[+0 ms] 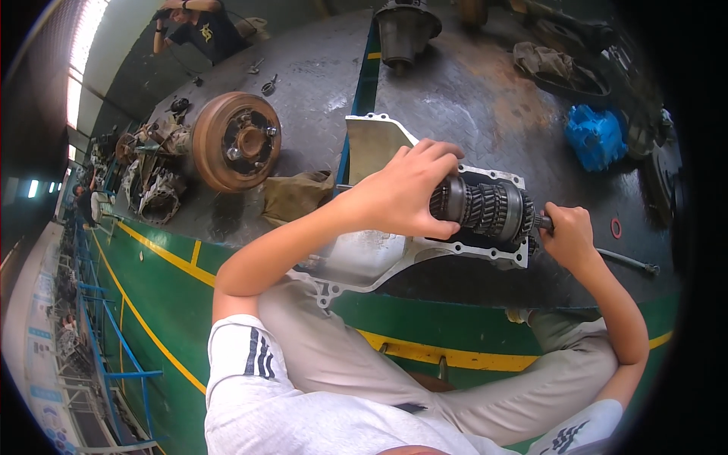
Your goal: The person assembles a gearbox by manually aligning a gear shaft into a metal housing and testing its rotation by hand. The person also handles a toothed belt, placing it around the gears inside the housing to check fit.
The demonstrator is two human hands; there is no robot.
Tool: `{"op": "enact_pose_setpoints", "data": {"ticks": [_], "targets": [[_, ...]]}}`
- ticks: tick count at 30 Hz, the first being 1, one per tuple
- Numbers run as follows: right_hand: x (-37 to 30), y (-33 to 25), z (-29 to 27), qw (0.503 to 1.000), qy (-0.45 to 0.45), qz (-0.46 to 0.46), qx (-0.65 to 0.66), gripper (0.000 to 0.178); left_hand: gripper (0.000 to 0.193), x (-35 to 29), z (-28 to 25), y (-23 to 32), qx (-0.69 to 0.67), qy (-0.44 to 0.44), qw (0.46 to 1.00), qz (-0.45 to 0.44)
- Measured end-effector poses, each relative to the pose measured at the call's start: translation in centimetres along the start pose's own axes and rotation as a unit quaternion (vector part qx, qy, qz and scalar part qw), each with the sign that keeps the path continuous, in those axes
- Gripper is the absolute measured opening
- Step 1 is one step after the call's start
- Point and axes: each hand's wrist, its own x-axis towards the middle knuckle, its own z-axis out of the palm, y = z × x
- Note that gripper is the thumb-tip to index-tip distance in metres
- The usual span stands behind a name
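Note:
An open silver gearbox housing (pixel 371 258) lies on the metal bench, its wide bell end to the left. Lengthwise in its cavity sits a gear shaft (pixel 493 208) with several dark helical gears and rings. My left hand (pixel 413 186) is wrapped over the left end of this gear shaft, thumb on the near side and fingers on the far side. At the right end, my right hand (pixel 567 231) closes its fingers around the thin protruding shaft tip. The underside of the gears is hidden inside the housing.
A rusty brake drum (pixel 236 142) and a brown cloth (pixel 297 197) are to the left on the bench (pixel 318 83). Beyond stands a dark metal casing (pixel 407 34). A blue casting (pixel 595 138), a red ring (pixel 616 227) and a metal rod (pixel 629 260) lie right. Another person (pixel 201 30) is far left.

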Motion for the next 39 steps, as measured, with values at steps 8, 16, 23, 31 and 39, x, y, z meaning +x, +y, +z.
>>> {"op": "enact_pose_setpoints", "data": {"ticks": [8, 16, 23, 31, 39], "targets": [[0.0, 0.1, 0.0, 1.000, 0.005, -0.005, 0.003, 0.019, 0.076, 0.2, -0.5, -0.7, -0.043, -0.032, 0.998, -0.013], [0.0, 0.0, 0.0, 1.000, 0.000, 0.005, 0.001, 0.018, 0.085, -0.1, 0.3, 0.6, 0.068, -0.003, 0.997, 0.021], [0.0, 0.1, 0.0, 1.000, 0.002, 0.003, 0.003, 0.019, 0.068, 0.1, -0.1, 0.2, -0.005, -0.009, 1.000, -0.009], [0.0, 0.1, -0.1, 1.000, -0.007, 0.000, 0.005, 0.022, 0.073, 0.1, -0.3, -0.4, -0.022, -0.020, 1.000, -0.012], [0.0, -0.1, -0.3, 1.000, -0.008, 0.001, 0.008, 0.022, 0.076, 0.2, 0.2, 0.5, 0.022, -0.009, 1.000, -0.008]]}}
